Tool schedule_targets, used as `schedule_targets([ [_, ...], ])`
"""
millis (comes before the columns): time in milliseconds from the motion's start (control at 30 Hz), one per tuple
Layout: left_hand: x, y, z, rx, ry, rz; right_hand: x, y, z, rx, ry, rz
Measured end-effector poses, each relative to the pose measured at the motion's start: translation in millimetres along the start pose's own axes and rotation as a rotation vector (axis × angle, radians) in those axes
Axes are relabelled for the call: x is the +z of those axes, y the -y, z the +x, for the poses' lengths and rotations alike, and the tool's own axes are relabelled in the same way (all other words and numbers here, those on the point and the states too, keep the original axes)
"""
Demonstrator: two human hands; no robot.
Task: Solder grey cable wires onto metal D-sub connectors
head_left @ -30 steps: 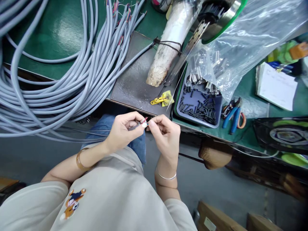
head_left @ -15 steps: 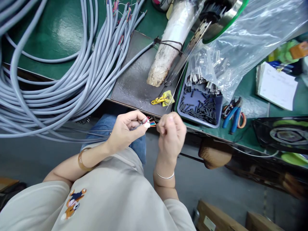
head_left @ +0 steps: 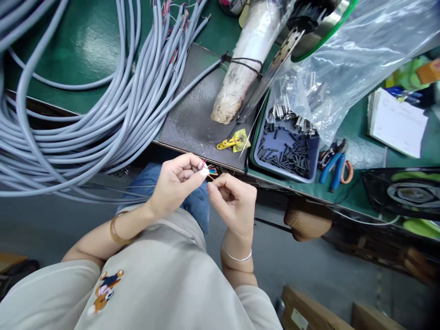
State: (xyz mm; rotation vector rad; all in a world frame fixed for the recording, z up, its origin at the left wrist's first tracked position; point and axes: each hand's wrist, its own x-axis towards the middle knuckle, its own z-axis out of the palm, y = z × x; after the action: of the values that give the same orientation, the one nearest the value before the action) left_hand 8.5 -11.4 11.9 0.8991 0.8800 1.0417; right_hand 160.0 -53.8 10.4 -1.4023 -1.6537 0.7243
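Pinching coloured wires (head_left: 212, 172), left hand (head_left: 174, 181) angled inward

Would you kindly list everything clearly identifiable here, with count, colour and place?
cables: many, grey, left
wires: several, multicoloured, left fingertips
bench: one, green, top
board: one, dark, bench
tube: one, whitish, over board
tool: one, yellow, board
tray: one, purple, bench
pieces: many, black, tray
bag: one, clear, upper right
pliers: count unclear, blue-handled, beside tray
notepad: one, white, right
boxes: two, brown, lower right
left hand: one, bare, holding wires
right hand: one, bare, near wires
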Motion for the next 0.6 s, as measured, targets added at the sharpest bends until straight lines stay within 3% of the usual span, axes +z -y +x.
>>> schedule_targets([
  [67, -2.0, -1.0, 1.1, -0.044, 0.007, -0.048, -1.4, -2.9, -3.3, 0.011, -0.044, 0.002],
  [133, -3.7, -0.7, 1.3, -0.099, 0.032, -0.099, -2.5, -5.6, -4.4, -0.008, -0.179, -0.008],
  [233, -4.7, -0.2, 0.4, -0.193, 0.061, -0.164, -3.2, -7.7, -1.6, -0.118, -0.288, -0.070],
  [433, -3.6, 0.1, 0.9, -0.270, 0.098, -0.212, -3.3, -7.1, 4.2, -0.222, -0.210, -0.113],
  [600, -5.2, 3.9, 2.6, -0.273, 0.134, -0.171, -1.8, -5.0, 1.5, -0.162, -0.162, -0.096],
])
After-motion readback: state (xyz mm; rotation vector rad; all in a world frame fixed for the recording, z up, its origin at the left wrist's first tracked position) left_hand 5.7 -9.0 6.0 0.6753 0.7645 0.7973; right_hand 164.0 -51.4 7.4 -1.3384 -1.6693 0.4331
